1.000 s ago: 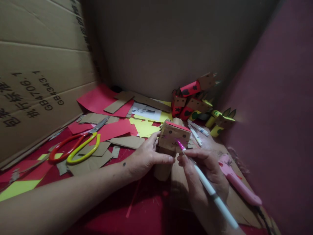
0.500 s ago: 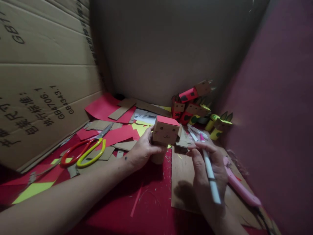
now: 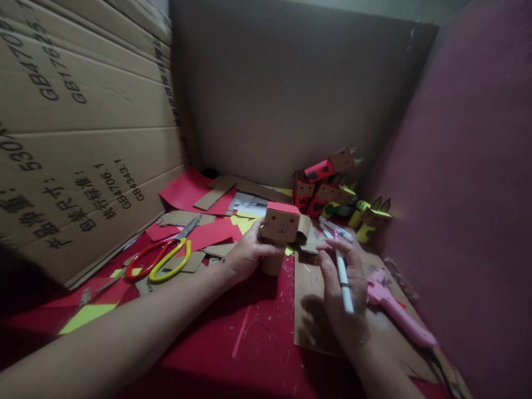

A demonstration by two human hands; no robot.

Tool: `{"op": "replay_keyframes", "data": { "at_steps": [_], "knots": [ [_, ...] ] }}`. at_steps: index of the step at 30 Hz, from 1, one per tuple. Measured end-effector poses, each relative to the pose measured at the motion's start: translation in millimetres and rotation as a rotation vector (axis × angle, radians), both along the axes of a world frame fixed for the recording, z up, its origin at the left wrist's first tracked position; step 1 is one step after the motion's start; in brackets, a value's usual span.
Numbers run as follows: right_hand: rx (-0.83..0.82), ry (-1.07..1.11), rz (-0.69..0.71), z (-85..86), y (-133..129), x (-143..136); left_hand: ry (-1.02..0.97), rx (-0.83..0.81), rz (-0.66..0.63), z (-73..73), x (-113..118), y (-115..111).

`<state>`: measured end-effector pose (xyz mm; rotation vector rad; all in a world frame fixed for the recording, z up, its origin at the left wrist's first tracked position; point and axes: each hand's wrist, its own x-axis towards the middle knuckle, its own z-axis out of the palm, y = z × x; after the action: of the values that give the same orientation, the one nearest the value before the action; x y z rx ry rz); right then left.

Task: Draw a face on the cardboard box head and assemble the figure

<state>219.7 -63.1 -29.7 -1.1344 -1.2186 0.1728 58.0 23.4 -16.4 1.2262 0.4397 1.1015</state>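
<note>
the grip of the left hand [image 3: 246, 255] wraps the cardboard figure [image 3: 281, 226] under its boxy head, above the red worktop [image 3: 199, 354], seemingly to steady its drawn side towards the person. the right hand's [image 3: 344, 271] grip pinches a white marker [image 3: 344, 285] well apart, perhaps leaving that side unobstructed.

dim light, slightly soft focus

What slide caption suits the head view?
Left hand holds a box-headed cardboard figure; right hand holds a pink-tipped marker clear of it.
</note>
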Motion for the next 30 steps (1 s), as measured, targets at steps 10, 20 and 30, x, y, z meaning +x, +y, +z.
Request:
{"op": "replay_keyframes", "data": {
  "at_steps": [10, 20, 30],
  "knots": [
    [0.022, -0.023, 0.004, -1.6, 5, 7, -0.046, -0.010, -0.054, -9.2, 4, 5],
    [0.006, 0.006, 0.097, 1.3, 8, 10, -0.020, 0.005, -0.138, -13.3, 6, 4],
    [-0.007, 0.297, 0.515, 10.6, 3, 7, 0.057, 0.019, -0.223, -12.2, 11, -10]
  ]
}}
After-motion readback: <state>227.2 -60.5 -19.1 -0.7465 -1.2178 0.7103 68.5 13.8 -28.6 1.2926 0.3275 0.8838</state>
